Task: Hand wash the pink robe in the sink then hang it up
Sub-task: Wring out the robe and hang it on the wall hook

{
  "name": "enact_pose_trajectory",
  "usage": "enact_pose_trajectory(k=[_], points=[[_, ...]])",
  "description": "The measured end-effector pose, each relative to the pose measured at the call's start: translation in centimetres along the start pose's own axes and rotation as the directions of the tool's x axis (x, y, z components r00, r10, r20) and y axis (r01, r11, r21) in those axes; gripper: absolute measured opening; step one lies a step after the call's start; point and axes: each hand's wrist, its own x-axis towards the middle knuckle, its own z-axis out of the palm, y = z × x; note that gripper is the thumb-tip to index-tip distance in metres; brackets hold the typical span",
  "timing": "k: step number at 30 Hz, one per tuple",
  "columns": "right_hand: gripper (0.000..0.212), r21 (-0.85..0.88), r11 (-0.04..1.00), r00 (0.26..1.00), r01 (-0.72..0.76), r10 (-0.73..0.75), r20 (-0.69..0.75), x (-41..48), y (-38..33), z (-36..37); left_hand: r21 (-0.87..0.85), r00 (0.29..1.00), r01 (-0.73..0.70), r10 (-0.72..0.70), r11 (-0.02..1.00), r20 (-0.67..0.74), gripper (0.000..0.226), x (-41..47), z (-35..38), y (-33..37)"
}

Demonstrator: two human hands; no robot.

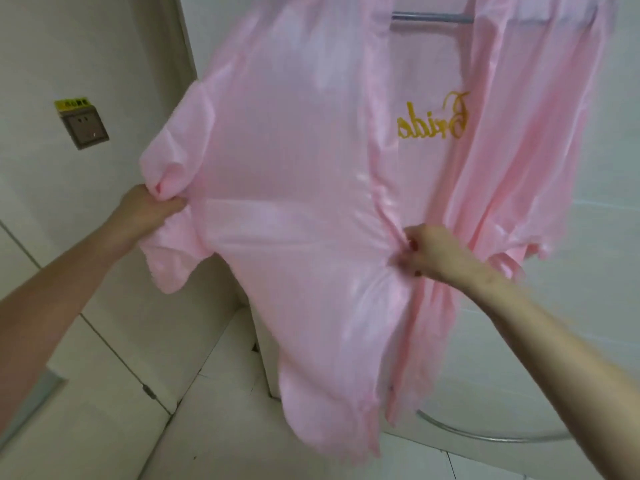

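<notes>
My pink robe [294, 202] hangs lengthwise from the metal rail [431, 18] above | my left hand [149, 211] clamps its sleeve, pulled out sideways | my right hand [427, 251] pinches its middle, nearer the rail.

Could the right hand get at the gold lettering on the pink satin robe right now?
Probably yes. The right hand is pinching the pink satin robe just below the gold lettering, and nothing lies between them; it would only have to let go first.
</notes>
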Motion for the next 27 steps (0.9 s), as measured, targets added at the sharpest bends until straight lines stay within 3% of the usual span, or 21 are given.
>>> enact_pose_trajectory(k=[1, 4, 8, 11, 14, 18, 21, 24, 27], points=[[0.027, 0.011, 1.000, 1.000, -0.013, 0.014, -0.018, 0.2, 0.4, -0.1, -0.015, 1.000, -0.007, 0.007, 1.000, 0.019, 0.029, -0.1, 0.0, 0.1], [0.023, 0.148, 0.989, 0.965, -0.004, -0.036, 0.262, -0.4, 0.4, -0.2, 0.016, 0.999, -0.046, 0.046, 0.999, 0.025, 0.040, -0.3, -0.3, 0.3], [0.041, -0.027, 0.998, 0.998, -0.063, 0.063, -0.013, 0.4, 1.0, -0.5, 0.015, 0.998, -0.019, 0.018, 1.000, 0.057, 0.047, -0.1, -1.0, 0.2], [0.028, 0.191, 0.978, 0.980, -0.079, 0.041, 0.195, 0.2, 1.1, -0.4, 0.056, 0.998, 0.006, -0.009, 0.998, 0.058, 0.053, 0.0, -1.7, 0.0], [0.038, 0.103, 0.988, 0.993, -0.116, 0.112, 0.045, 0.9, 2.1, -0.4, 0.069, 0.998, 0.016, -0.021, 0.997, 0.067, 0.057, 0.3, -2.0, -0.4], [0.040, 0.149, 0.980, 0.979, -0.129, 0.102, 0.177, 0.8, 2.9, 0.3, 0.063, 0.999, 0.010, -0.013, 0.998, 0.043, 0.052, 1.1, -2.8, -1.1], [0.039, 0.040, 0.991, 0.991, -0.124, 0.122, 0.059, 0.9, 2.5, 0.0, 0.054, 0.998, 0.029, -0.032, 0.998, 0.053, 0.052, 1.6, -2.9, -1.2], [0.032, 0.125, 0.989, 0.965, -0.081, 0.047, 0.256, 0.8, 1.9, 0.3, 0.093, 1.000, -0.007, 0.006, 0.996, 0.019, 0.050, 2.1, -2.9, -1.6], [0.022, 0.011, 0.996, 0.994, -0.090, 0.089, 0.060, 1.7, 2.5, -0.2, 0.081, 1.000, 0.002, -0.004, 0.997, 0.025, 0.054, 2.2, -3.1, -1.3]])
